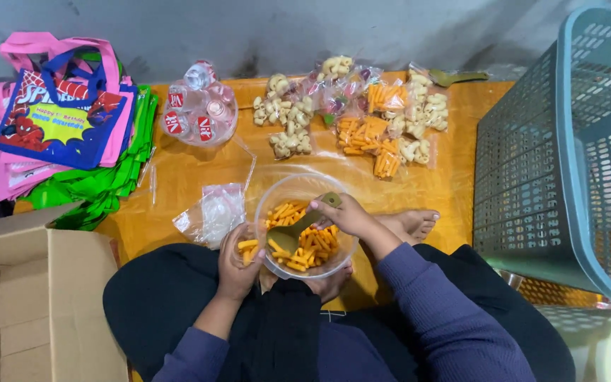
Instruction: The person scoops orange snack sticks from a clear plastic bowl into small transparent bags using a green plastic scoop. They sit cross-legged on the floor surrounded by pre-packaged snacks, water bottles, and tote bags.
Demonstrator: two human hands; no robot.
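Grey laundry basket [532,184], cardboard box [30,297], stacked party bags [65,120], bottled water pack [199,106].

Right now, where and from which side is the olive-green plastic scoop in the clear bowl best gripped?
By its flat handle end, from the person's right. The olive-green plastic scoop lies tilted in the clear plastic bowl, blade buried among orange snack sticks, handle rising over the right rim, where the right hand pinches it.

Clear round bowl [288,194], upright, holding orange stick snacks [312,247]. Olive-green scoop [298,230] lies tilted inside the bowl, handle up-right. Small clear bag [247,249], partly filled with sticks, touches the bowl's left rim.
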